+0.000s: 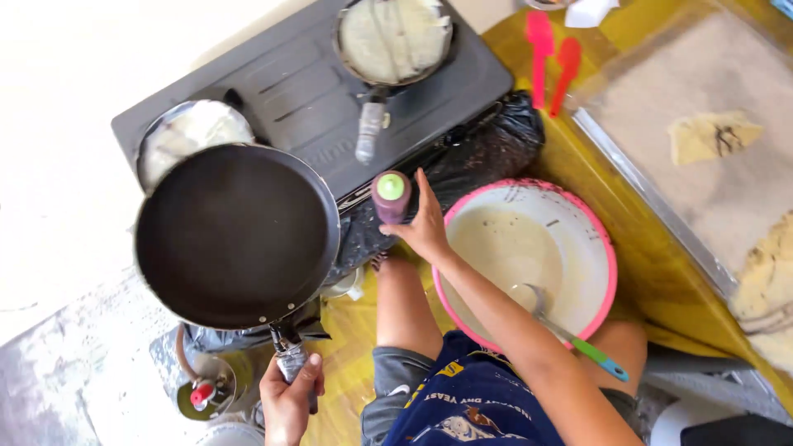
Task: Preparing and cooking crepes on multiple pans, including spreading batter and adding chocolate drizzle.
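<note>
1. The left hand [289, 402] is closing in a full fist around the foil-wrapped handle of the black frying pan [236, 234], holding it raised and empty above the left burner. The handle is running toward six o'clock from the pan.
2. At ten o'clock from the pan, a second pan of pale batter [192, 136] is sitting on the black stove [306, 91], partly hidden under the raised pan's rim.
3. At six o'clock, just left of the hand, a small gas canister with a red valve [202, 392] is standing on the floor.
4. At one o'clock from the black pan, a third pan holding a thin pale crepe [395, 37] is cooking on the rear burner.
5. The right hand [423, 227] is reaching across, fingers curling around a purple squeeze bottle with a green cap [391, 196] at the stove's front edge; the grip looks light, more touch than clamp.
6. At three o'clock from the bottle, a pink-rimmed bowl of batter [529, 260] is resting on the yellow mat, a ladle with a green and blue handle [570, 334] lying in it.
7. At one o'clock from the bowl, two red spatulas [552, 58] are lying on the mat, with a lined tray [702, 140] beyond them.
8. Risk, as judged: the raised pan is being held one-handed and could tip onto the pan below; the forearm is crossing the bowl and could clip the ladle; the bottle could topple toward the hot stove.
</note>
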